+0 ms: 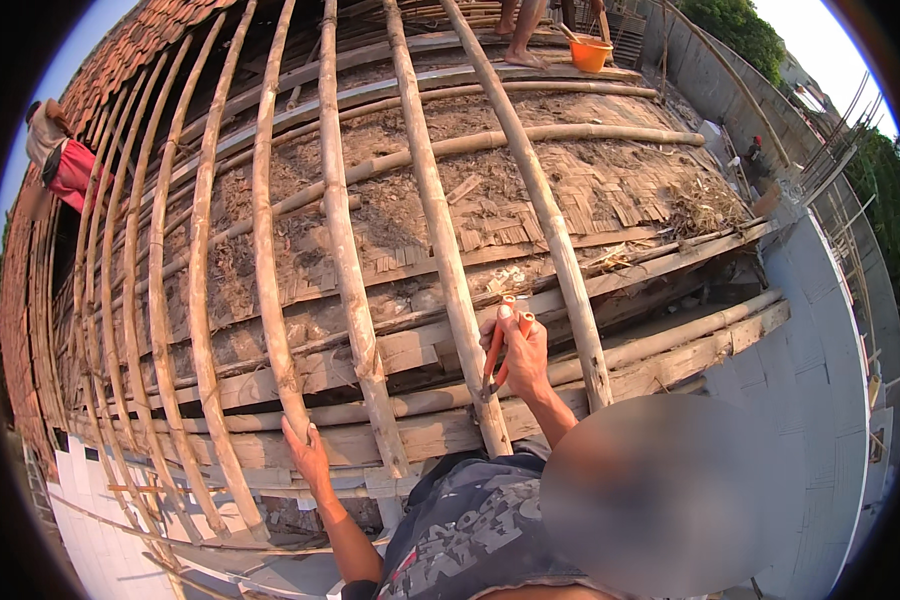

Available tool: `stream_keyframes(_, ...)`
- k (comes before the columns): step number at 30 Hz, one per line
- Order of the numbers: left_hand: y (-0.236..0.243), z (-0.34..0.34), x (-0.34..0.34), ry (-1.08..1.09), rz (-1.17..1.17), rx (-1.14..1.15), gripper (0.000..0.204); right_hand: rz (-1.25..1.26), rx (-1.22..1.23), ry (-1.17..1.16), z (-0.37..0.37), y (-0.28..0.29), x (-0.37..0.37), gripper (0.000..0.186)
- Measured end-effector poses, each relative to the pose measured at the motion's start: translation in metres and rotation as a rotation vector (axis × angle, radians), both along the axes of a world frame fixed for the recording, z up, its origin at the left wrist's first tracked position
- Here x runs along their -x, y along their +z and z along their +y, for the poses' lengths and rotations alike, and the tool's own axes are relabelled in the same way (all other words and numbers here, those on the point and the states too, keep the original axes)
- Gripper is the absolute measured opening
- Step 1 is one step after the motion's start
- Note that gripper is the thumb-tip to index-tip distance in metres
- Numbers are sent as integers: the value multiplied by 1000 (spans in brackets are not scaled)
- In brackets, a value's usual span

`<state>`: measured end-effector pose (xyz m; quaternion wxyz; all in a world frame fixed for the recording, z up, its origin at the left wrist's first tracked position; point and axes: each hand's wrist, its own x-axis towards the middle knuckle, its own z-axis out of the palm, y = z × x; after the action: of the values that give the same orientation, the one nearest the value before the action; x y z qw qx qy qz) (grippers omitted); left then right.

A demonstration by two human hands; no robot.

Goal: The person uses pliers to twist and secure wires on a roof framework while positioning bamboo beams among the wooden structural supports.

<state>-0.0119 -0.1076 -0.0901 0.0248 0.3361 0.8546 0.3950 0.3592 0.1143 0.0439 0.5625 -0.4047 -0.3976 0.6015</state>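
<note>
My right hand (526, 362) is closed around orange-handled pincers (494, 350). Their dark jaws point down and rest at or close to a bamboo pole (438, 220) near its lower end; whether they grip anything there is too small to tell. Further left, my left hand (310, 458) has its fingers and thumb around the lower end of another bamboo pole (264, 230). Between the two hands runs one more bamboo pole (342, 240). Under the poles' lower ends lies a weathered wooden beam (450, 430), with a bamboo crosspiece (660, 345) alongside it.
Woven bamboo matting (570, 190) covered with debris lies beneath the sloping poles. An orange bucket (590, 54) stands at the far top beside another person's bare legs (525, 40). A person in red (74, 175) is at the far left by roof tiles (120, 50). A white wall (800, 400) drops away right.
</note>
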Motion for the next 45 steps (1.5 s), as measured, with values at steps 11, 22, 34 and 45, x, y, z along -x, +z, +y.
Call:
stream_keyframes(11,-8,0,2,86,139,76,65,260,-54,-347,10,14,-28,50)
stream_keyframes(22,-7,4,2,146,199,134,65,-465,95,40,7,-4,-38,44)
stream_keyframes(34,43,22,-68,-61,293,147,64,-1220,-122,387,0,-49,1,62)
stream_keyframes(45,23,74,-131,-207,220,208,77,-1191,-94,425,4,-54,-1,60)
